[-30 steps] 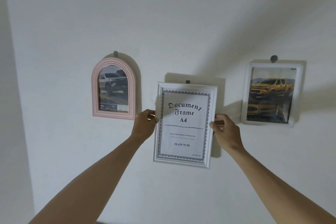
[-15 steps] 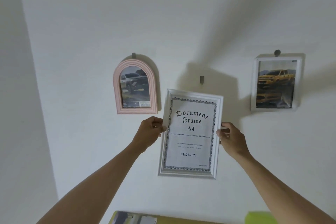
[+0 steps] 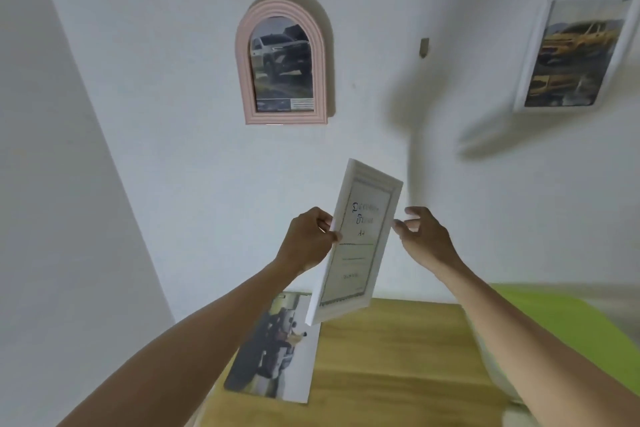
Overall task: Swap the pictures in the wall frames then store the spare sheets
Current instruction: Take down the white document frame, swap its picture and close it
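The white document frame [image 3: 356,246] is off the wall, held in the air above the wooden table [image 3: 398,357], tilted and turned so its left edge faces the camera. The left hand [image 3: 308,241] pinches the frame's left edge between thumb and fingers. The right hand [image 3: 424,236] is just beside the frame's right edge with its fingers loosely spread; whether they touch the frame cannot be told because of blur. A bare hook [image 3: 424,47] is on the wall between 2 hanging frames: a pink arched frame [image 3: 282,62] with a car picture on the left, and a white frame [image 3: 581,48] with a yellow truck picture on the right. 1 printed sheet [image 3: 273,350] lies flat on the table's left end, below the held frame.
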The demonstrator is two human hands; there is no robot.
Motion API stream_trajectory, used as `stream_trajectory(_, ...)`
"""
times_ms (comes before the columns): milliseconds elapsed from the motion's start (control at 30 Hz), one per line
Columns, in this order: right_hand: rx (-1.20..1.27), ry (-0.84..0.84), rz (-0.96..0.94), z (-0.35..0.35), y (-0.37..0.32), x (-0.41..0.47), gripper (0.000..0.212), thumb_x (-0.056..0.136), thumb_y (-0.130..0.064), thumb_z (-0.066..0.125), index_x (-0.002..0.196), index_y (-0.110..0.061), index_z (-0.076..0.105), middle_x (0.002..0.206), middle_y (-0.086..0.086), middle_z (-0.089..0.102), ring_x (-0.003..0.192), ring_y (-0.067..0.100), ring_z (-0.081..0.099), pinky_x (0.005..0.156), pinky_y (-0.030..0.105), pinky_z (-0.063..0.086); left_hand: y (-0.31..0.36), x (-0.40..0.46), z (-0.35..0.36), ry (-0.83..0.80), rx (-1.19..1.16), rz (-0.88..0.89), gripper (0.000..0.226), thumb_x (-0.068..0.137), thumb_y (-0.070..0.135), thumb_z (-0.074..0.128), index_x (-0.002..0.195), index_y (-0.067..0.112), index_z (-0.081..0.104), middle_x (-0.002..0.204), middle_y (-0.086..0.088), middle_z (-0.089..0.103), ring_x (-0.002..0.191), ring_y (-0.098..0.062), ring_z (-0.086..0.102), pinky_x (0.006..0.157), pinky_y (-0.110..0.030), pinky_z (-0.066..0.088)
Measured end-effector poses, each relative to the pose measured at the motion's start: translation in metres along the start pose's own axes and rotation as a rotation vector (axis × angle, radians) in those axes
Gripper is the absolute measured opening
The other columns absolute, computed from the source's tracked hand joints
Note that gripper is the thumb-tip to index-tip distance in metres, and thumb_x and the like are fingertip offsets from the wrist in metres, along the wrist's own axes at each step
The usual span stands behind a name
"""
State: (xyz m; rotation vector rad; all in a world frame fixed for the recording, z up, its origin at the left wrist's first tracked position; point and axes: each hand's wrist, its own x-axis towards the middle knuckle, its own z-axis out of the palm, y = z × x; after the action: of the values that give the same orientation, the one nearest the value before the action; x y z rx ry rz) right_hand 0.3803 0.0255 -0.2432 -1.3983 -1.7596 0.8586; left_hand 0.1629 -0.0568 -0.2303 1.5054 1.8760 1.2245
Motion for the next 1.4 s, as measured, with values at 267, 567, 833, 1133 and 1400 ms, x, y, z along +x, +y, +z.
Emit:
stream_trajectory(267,0.181,-0.086,0.060,0.065,-0.047,-0.033,0.049,0.082,-0.046,0.072,0.119,-0.021,0.052,0.097,-0.004,0.067,0.083,0.017,0.071,0.080,0.040,0.060,-0.038,-0.053,0.041,0.051,0.177,0.101,0.017,0.084,0.030,0.066,0.098,0.023,0.058,0.091,0.014,0.064,0.082,-0.008,0.061,0.078,-0.029,0.049)
stream_trajectory(567,0.273,-0.038,0.195,0.076,-0.019,-0.042,0.033,0.087,0.000,0.057,0.118,-0.011,0.063,0.105,0.009,0.069,0.088,0.028,0.072,0.065,0.043,0.063,-0.085,-0.070,0.068,0.014,0.172,0.280,0.032,0.095,0.051,0.051,0.107,0.022,0.057,0.100,0.009,0.060,0.088,-0.012,0.060,0.077,-0.039,0.054)
stream_trajectory(833,0.430,-0.231,0.308,0.052,0.032,-0.038,0.028,0.086,0.002,0.064,0.108,-0.016,0.068,0.100,0.012,0.076,0.086,0.031,0.075,0.063,0.035,0.059,-0.153,-0.037,0.048,-0.017,0.190,-0.125,0.054,0.098,0.045,0.048,0.141,0.013,0.038,0.141,-0.008,0.044,0.127,-0.024,0.049,0.102,-0.038,0.042)
stream_trajectory(1133,0.430,-0.358,0.430,0.054,0.105,0.001,0.032,0.090,0.001,0.062,0.117,-0.015,0.069,0.105,0.011,0.076,0.090,0.031,0.073,0.076,0.041,0.057,-0.210,-0.015,0.050,-0.229,-0.204,-0.501,0.042,0.090,0.014,0.069,0.130,0.011,0.056,0.102,-0.008,0.070,0.087,-0.019,0.066,0.084,-0.035,0.055)
stream_trajectory(1400,0.303,-0.012,0.574,0.107,0.177,0.014,0.017,0.093,-0.011,0.059,0.097,-0.018,0.074,0.095,0.000,0.072,0.086,0.021,0.066,0.078,0.033,0.053,-0.228,-0.005,0.092,-0.158,-0.241,-0.693,0.038,0.080,0.006,0.076,0.117,0.010,0.067,0.103,-0.014,0.070,0.074,-0.019,0.066,0.061,-0.029,0.053)
